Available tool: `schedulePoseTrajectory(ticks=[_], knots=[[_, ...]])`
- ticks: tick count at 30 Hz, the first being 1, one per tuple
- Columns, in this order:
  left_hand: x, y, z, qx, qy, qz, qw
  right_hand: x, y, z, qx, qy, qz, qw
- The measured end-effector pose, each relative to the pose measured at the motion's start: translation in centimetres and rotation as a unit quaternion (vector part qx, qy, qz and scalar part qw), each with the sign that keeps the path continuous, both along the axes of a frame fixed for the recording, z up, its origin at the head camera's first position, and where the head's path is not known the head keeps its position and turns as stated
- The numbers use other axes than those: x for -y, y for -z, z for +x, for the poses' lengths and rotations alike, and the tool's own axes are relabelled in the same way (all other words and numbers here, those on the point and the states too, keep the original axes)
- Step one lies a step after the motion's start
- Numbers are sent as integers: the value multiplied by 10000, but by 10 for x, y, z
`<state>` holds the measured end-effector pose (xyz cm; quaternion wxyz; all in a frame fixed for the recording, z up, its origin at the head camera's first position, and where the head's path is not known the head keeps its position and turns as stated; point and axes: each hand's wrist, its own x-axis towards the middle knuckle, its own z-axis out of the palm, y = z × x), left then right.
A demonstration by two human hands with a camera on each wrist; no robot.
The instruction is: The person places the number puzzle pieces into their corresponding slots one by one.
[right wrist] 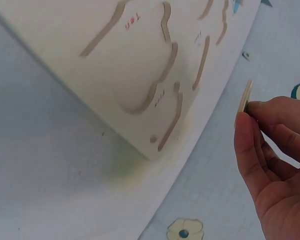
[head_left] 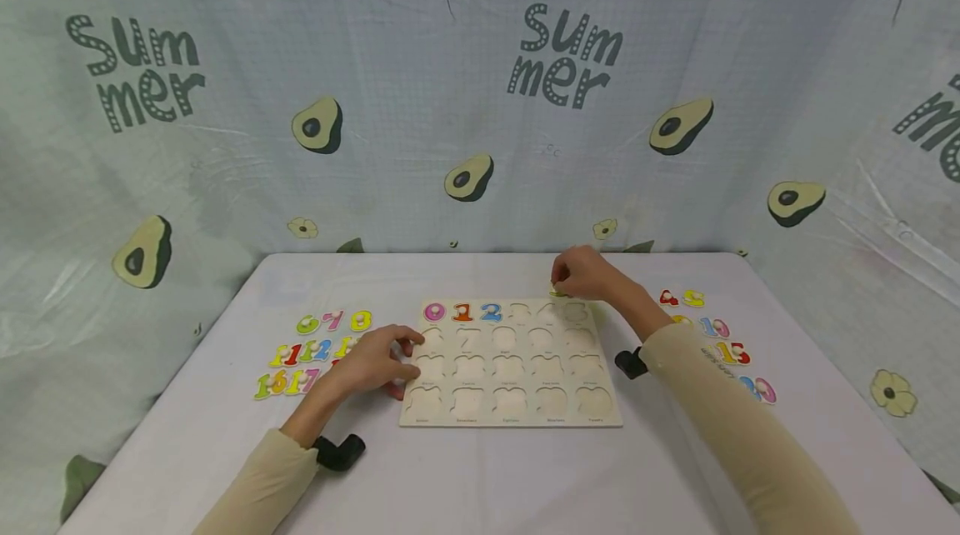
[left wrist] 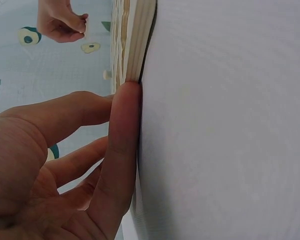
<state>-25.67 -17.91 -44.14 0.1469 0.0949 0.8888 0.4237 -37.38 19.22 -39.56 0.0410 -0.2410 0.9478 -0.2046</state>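
A pale wooden number puzzle board (head_left: 487, 425) lies on the white table. Along its back row sit a purple 0 (head_left: 434, 312), a red 1 (head_left: 462, 312) and a blue 2 (head_left: 491, 312); the other recesses shown are bare. My left hand (head_left: 375, 362) touches the board's left edge, one fingertip pressing against its side in the left wrist view. Above the board's back right corner, my right hand (head_left: 588, 272) pinches a thin wooden number piece (right wrist: 244, 102) between thumb and finger. It appears edge-on, so its number cannot be read; a yellowish bit shows in the head view.
Several coloured number pieces (head_left: 296, 382) lie in rows left of the board, some hidden behind my left hand. More number pieces (head_left: 731, 352) lie on the right, partly covered by my right sleeve. A patterned curtain (head_left: 375, 185) hangs behind the table.
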Motion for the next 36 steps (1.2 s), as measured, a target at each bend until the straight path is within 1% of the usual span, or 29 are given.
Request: schedulePoseTrajectory(ticks=[5,11,16,22,25,28,36], knots=[[0,0,0,41,18,96,9999,15,2,4,-80,-271,168,9995],[0,1,0,37,-2,61,10000,31,6,6,78,-419,309,9986],[0,2,0,35,4,54,10000,40,13,5,195,-514,421,9976],[1,1,0,17,69,124,9999,47,21,4,274,-472,452,9975],[1,1,0,-14,75,92,9999,51,22,5,232,-478,535,9972],[1,0,1,28,58,168,9998,53,23,5,157,-501,626,9967],[1,0,0,85,40,211,9997,56,26,4,269,-421,638,9967]])
